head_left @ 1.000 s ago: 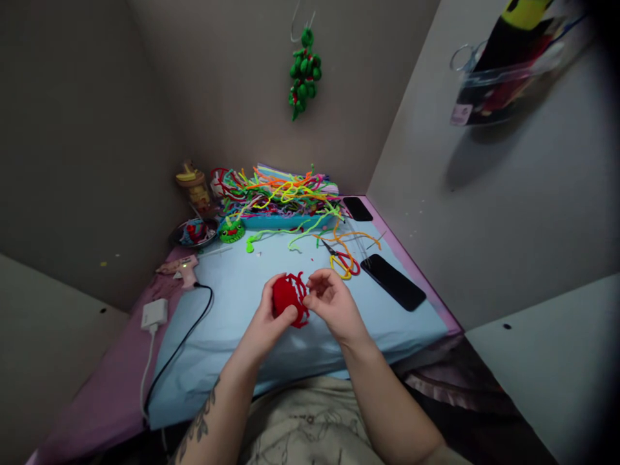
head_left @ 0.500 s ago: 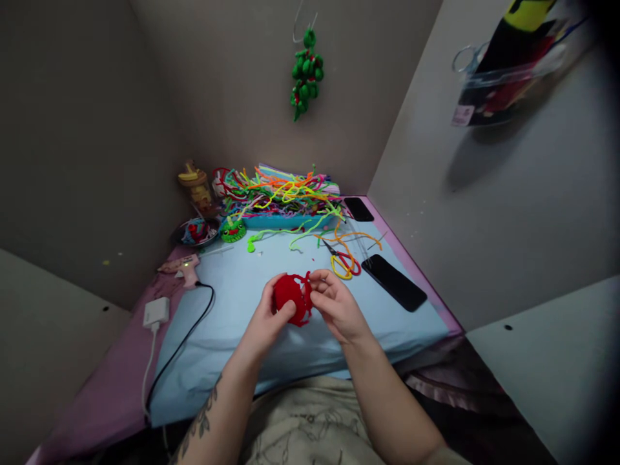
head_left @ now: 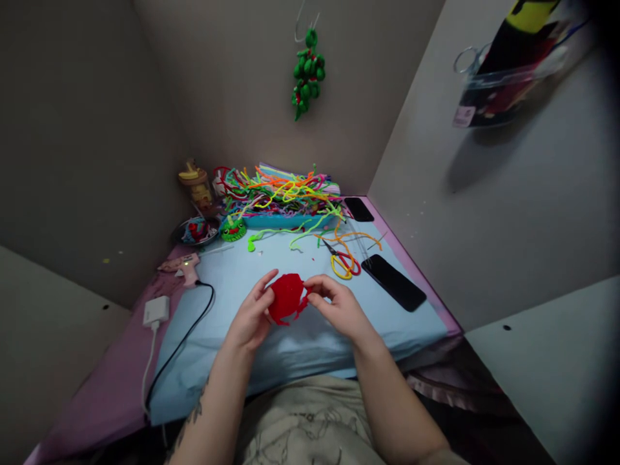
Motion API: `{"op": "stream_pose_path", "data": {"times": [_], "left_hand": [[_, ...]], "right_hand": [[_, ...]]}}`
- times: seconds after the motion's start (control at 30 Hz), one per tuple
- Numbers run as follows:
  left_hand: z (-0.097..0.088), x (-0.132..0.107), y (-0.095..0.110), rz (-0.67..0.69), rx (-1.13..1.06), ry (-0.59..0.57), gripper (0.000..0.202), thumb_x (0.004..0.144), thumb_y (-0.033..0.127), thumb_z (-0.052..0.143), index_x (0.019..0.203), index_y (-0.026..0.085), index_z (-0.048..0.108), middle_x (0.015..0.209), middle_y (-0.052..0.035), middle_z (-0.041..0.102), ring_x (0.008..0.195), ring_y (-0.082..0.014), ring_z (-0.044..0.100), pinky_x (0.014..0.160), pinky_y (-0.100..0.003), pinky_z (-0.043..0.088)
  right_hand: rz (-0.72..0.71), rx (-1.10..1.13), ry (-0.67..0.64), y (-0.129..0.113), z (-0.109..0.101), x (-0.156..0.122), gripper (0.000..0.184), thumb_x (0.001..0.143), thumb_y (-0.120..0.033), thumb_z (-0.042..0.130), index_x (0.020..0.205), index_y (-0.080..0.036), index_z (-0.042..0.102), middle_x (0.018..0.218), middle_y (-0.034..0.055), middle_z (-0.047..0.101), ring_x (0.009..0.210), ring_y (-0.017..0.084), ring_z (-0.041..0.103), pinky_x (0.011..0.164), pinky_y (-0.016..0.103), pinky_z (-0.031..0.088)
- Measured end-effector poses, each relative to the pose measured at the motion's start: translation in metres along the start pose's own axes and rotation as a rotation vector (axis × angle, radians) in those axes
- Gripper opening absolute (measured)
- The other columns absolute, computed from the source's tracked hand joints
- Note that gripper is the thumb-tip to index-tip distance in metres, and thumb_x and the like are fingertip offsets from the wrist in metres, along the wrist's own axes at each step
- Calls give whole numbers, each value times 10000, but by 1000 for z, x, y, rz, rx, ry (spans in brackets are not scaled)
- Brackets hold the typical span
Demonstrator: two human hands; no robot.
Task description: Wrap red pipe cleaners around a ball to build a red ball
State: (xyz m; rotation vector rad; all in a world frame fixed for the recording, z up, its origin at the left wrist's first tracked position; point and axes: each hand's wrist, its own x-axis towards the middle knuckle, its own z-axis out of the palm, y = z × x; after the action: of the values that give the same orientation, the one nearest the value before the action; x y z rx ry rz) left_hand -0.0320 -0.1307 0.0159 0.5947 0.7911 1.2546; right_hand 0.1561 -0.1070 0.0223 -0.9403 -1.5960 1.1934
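Between my hands, above the front of the table, is a round red piece [head_left: 288,296] that looks fuzzy, like pipe cleaner work, with gaps and loose bits along its right and lower edge. My left hand [head_left: 254,313] grips its left side, thumb and fingers around the rim. My right hand [head_left: 336,307] pinches the right edge between thumb and fingertips. Beyond my right hand lie scissors [head_left: 345,265] with one yellow and one red handle. A black phone [head_left: 393,282] rests to their right.
A blue tray [head_left: 290,223] heaped with colourful pipe cleaners stands at the back. To the left are a green figure [head_left: 233,229], a bowl [head_left: 213,237], a pink glue gun [head_left: 183,266] with a black cord, and a white adapter [head_left: 155,311]. Green decoration [head_left: 309,74] hangs on the wall.
The red piece has turned and shifted slightly left, showing a fuller round face. My left thumb has moved from its front to its left edge, and that hand has moved left.
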Motion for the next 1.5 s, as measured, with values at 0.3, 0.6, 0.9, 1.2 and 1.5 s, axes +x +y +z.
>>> {"op": "stream_pose_path", "data": {"times": [0.3,0.6,0.9,1.2,1.5], "left_hand": [[7,3,-4,225,-333,140,605,749,239,670,1308,298,447,1221,-86,600,906,-190,654,768,-330,530],[21,8,-18,329,-159,351,1127,653,74,750,1458,359,15,1031,-41,669,843,-141,673,796,-275,524],[22,8,-28,211,-164,334,625,639,202,775,1223,223,554,912,-71,725,786,-176,691,688,-263,540],[28,6,-31,227,-148,287,302,616,227,793,893,147,702,913,-97,738,845,-192,690,777,-295,524],[23,4,-22,207,-152,245,343,580,169,812,908,164,708,1004,-107,722,917,-238,680,817,-345,532]], "right_hand": [[-297,-322,201,8,23,2,99,823,-215,596,830,-217,694,813,39,578,778,164,567,721,299,469],[-433,-516,40,12,30,1,177,876,-156,519,975,-217,653,849,52,641,853,188,557,796,342,469],[-432,-578,108,16,34,0,93,868,-183,539,858,-198,631,821,55,617,848,198,536,793,347,459],[-307,-444,355,17,40,-2,89,857,-159,528,795,-205,572,787,32,574,777,170,542,727,301,459],[-348,-401,333,20,25,0,98,853,-159,549,873,-211,630,829,34,610,794,162,576,738,296,481]]}}
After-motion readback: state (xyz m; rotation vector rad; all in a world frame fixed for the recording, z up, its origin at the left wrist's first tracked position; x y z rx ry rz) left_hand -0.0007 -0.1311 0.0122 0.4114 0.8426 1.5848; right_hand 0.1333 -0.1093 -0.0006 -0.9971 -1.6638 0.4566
